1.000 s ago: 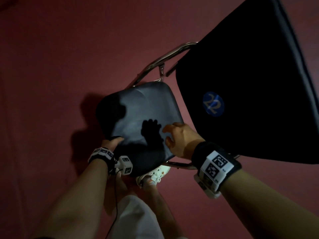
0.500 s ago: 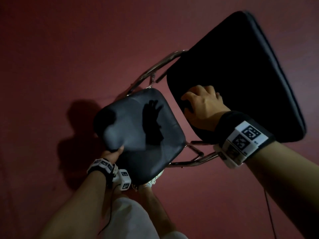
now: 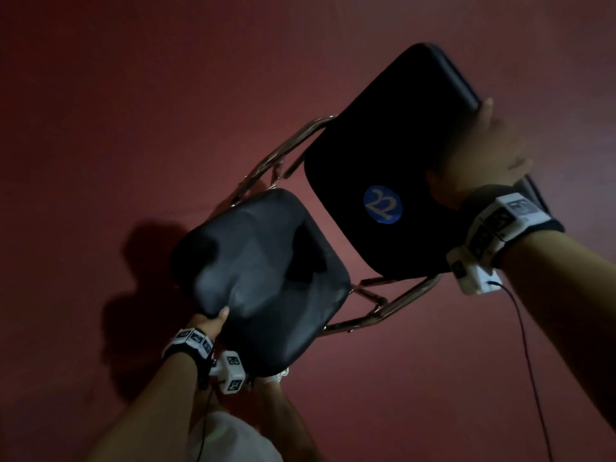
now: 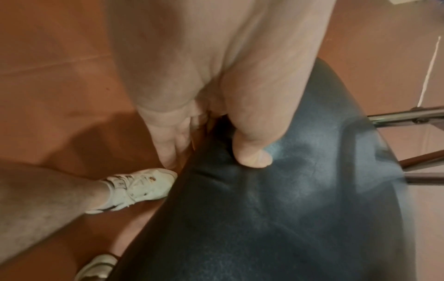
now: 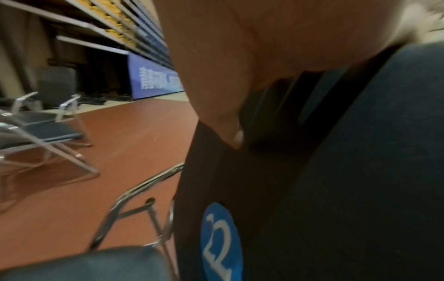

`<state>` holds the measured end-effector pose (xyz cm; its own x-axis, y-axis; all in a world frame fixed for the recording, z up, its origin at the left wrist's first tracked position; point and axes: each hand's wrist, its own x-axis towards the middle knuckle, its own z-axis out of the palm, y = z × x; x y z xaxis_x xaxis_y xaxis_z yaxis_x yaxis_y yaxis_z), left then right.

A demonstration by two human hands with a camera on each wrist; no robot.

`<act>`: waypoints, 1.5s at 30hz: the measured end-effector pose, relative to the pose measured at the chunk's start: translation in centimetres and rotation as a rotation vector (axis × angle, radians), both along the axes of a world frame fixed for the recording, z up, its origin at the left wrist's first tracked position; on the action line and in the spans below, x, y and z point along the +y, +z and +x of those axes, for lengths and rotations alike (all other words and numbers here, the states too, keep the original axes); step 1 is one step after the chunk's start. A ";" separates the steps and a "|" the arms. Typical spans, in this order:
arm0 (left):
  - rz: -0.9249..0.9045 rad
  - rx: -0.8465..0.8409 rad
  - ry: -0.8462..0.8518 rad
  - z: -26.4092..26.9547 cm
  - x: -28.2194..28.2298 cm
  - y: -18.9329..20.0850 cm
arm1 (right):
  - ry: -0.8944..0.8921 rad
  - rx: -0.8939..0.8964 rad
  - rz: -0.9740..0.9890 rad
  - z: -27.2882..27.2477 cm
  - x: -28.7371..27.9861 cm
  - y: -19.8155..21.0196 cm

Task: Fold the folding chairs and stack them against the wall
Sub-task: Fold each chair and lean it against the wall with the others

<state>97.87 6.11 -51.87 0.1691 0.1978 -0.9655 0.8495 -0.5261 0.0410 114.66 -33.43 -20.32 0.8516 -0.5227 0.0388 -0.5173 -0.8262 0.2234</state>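
Note:
One folding chair stands below me on the red floor, with a chrome frame (image 3: 393, 305). Its black padded seat (image 3: 260, 278) is at the lower left. The black backrest (image 3: 366, 155) with a round blue "22" sticker (image 3: 383, 205) rises to the upper right. My left hand (image 3: 210, 323) grips the seat's front edge, thumb (image 4: 252, 152) pressed into the cushion (image 4: 288, 209) and fingers (image 4: 173, 136) underneath. My right hand (image 3: 483, 155), blurred, holds the top edge of the backrest. The right wrist view shows the palm (image 5: 240, 57) against that edge above the sticker (image 5: 221, 243).
My white shoes (image 4: 137, 188) stand right at the seat's front. Other unfolded chrome chairs (image 5: 48, 129) stand to the left on the red floor. Behind them are a blue banner (image 5: 153, 78) and tiered stands. A thin cable (image 3: 530, 361) hangs from my right wrist.
My right hand left the rear of the seat, went onto the backrest, and now holds its top edge. The left hand has kept its grip on the seat's front edge.

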 end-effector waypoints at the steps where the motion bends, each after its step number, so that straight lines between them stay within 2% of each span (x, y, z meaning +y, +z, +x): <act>1: -0.002 -0.006 0.009 -0.1 0.0 0.5 | -0.004 0.000 -0.007 -0.2 0.4 -0.1; 4: 0.025 -0.007 0.075 -0.1 0.8 1.1 | 0.042 0.016 -0.001 -0.3 1.4 -0.6; 8: 0.031 0.019 0.130 -0.8 2.4 -0.5 | 0.093 0.005 0.021 -0.6 1.8 0.0; 14: 0.005 -0.060 0.241 0.1 1.2 5.5 | 0.091 -0.076 0.059 -1.8 5.1 2.3; 16: -0.023 -0.082 0.259 -0.3 1.1 5.2 | 0.097 -0.077 0.089 -2.8 6.4 3.2; 18: -0.028 -0.111 0.261 -0.5 1.2 2.8 | 0.108 -0.064 0.141 -4.0 7.6 4.6; 21: -0.044 -0.176 0.238 2.1 -0.2 0.5 | 0.116 -0.013 0.219 -5.1 8.5 5.6; 24: -0.124 -0.148 0.212 4.9 -3.8 8.3 | 0.149 0.050 0.373 -6.1 8.5 6.0; 25: -0.193 -0.131 0.259 5.5 -5.2 11.1 | 0.186 0.047 0.425 -6.4 8.6 6.0; 26: -0.251 -0.120 0.321 6.1 -6.9 15.4 | 0.234 0.033 0.448 -6.9 8.9 5.8; 28: -0.334 -0.102 0.442 7.5 -10.2 23.1 | 0.297 -0.012 0.385 -8.4 9.7 5.3; 30: -0.390 -0.134 0.441 7.9 -12.6 27.2 | 0.316 -0.012 0.289 -10.1 10.6 5.0; 33: -0.398 -0.119 0.496 8.0 -14.0 28.3 | 0.304 0.055 0.305 -11.5 10.9 4.7; 37: -0.409 -0.127 0.539 7.5 -13.6 27.4 | 0.140 0.105 0.416 -10.6 9.5 4.7; 39: -0.409 -0.161 0.518 6.6 -14.1 27.6 | 0.155 0.162 0.428 -11.0 8.8 5.3; 42: -0.446 -0.227 0.471 7.7 -15.9 29.7 | 0.217 0.138 0.558 -10.3 7.6 6.8; 45: -0.465 -0.254 0.469 9.2 -16.2 31.6 | 0.234 0.266 0.579 -8.2 6.5 7.9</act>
<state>107.09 -10.13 -20.32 0.3982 -0.1186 -0.9096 0.9166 0.0131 0.3996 106.42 -26.94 -12.37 0.8866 -0.1969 -0.4186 -0.2992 -0.9342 -0.1942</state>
